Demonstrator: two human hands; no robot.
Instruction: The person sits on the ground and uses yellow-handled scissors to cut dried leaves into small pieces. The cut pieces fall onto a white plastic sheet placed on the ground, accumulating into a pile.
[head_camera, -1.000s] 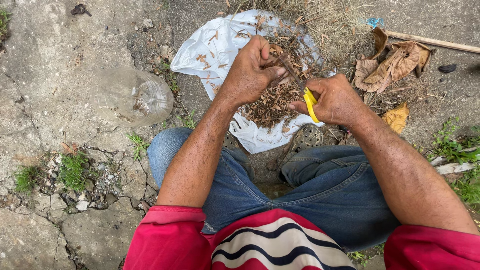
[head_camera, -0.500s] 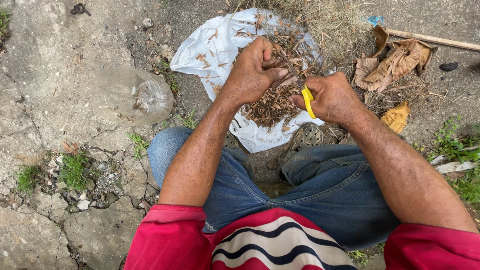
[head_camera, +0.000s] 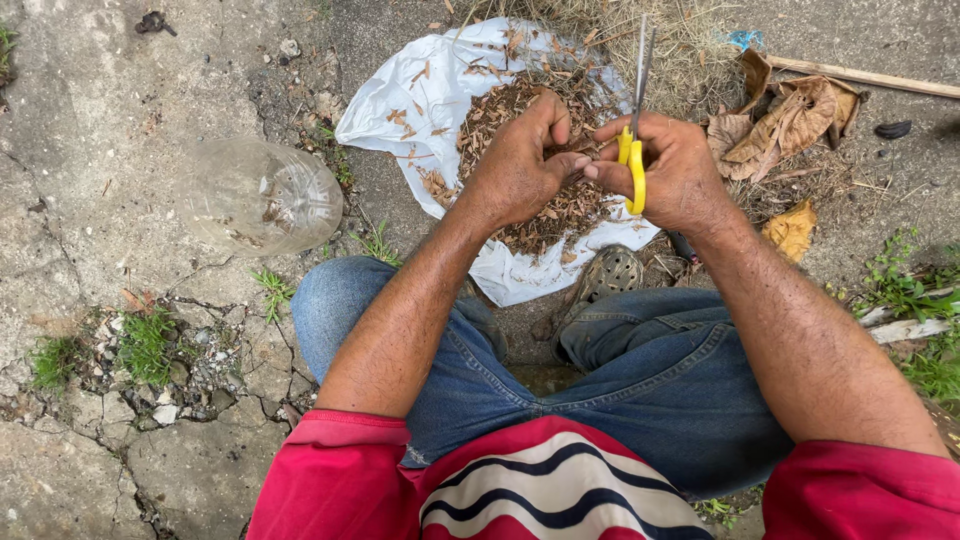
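A white plastic sheet (head_camera: 420, 95) on the cracked ground carries a heap of dry leaf chips (head_camera: 520, 150), with a clear plastic bottle (head_camera: 262, 195) lying well to its left. Above the heap the right hand (head_camera: 675, 170) grips yellow-handled scissors (head_camera: 634, 140), blades pointing away; the left hand (head_camera: 520, 170) pinches something small, probably a leaf scrap, just beside them.

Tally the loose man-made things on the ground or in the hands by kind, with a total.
Scissors, yellow-handled, in the right hand: 1
White plastic sheet under the leaf chips: 1
Clear plastic bottle: 1
Blue scrap: 1
Total: 4
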